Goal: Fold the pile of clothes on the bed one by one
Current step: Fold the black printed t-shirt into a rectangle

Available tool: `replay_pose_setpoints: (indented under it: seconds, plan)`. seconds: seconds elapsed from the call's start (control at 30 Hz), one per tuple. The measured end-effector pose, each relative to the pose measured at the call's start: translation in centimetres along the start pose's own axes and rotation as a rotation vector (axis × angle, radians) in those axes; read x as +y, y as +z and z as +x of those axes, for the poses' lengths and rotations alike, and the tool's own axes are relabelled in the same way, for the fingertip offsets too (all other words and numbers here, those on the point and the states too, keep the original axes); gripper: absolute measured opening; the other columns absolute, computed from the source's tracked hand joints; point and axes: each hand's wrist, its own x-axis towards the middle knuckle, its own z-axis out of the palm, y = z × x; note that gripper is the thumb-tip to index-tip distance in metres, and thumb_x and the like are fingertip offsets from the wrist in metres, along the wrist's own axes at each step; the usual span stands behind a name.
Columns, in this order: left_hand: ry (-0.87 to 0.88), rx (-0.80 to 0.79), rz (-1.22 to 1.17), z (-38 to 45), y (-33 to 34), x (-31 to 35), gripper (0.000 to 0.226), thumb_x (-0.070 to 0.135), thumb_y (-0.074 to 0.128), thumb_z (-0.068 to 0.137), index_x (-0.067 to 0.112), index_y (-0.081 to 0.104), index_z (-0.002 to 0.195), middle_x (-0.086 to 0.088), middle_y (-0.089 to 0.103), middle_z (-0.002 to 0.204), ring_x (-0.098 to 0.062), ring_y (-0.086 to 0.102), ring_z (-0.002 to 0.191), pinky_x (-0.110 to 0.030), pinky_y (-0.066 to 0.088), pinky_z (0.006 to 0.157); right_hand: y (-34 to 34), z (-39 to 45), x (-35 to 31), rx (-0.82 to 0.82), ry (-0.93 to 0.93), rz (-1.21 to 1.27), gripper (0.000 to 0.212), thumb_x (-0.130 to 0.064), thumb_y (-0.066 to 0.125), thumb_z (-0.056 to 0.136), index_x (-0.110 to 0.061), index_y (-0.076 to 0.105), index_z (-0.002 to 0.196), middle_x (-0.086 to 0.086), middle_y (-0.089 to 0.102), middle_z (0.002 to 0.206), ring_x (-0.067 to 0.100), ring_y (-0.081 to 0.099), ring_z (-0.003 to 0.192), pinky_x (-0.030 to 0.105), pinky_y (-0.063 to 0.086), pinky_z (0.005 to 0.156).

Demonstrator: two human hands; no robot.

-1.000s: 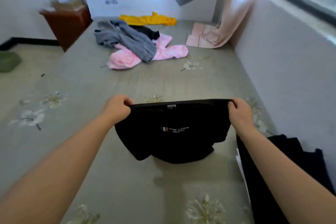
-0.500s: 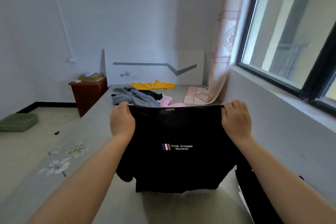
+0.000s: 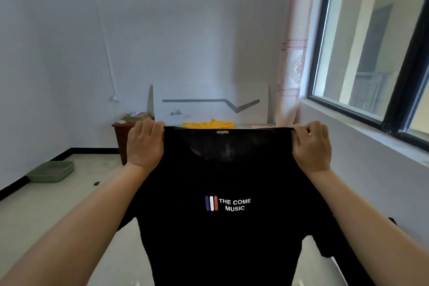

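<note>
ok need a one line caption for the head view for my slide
Left hand and right hand hold a black t-shirt up by its shoulders, printed front facing the camera.

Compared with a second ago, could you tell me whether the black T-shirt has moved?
Yes. The black T-shirt has gone up: its top edge, earlier low on the bed, now reaches the yellow garment.

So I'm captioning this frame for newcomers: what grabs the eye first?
A black T-shirt printed "THE COME MUSIC" fills the centre, held up by its shoulders in the left hand and right hand. Behind it, a yellow garment peeks over the collar, and a dark-framed window lights the right side.
</note>
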Motion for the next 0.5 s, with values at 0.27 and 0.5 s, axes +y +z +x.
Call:
replay_pose_setpoints:
  seconds: [0.27,0.5]
  plan:
    - [0.019,-0.125,0.122,-2.3,1.0,-4.3,0.014,0.003,0.046,0.068,-0.003,0.059,0.07,-0.018,0.055,0.063,-0.031,0.055,0.052,-0.032,0.044,0.045,4.6,-2.4,-1.9,-0.139,-0.094,0.025,0.032,-0.013,0.042,0.078,0.008,0.062,0.065,0.022,0.055,0.064,0.039,0.056,0.057,0.036,0.049,0.049]
    - [-0.073,-0.45,0.105,-9.2,9.0,-6.2,0.002,-0.005,0.06,0.07,-0.007,0.059,0.069,-0.023,0.058,0.065,-0.036,0.058,0.057,-0.036,0.046,0.046,14.0,-9.4,-1.4,-0.512,0.078,0.109,0.006,0.009,0.065,0.073,0.013,0.062,0.07,0.03,0.055,0.069,0.046,0.056,0.069,0.047,0.048,0.057]
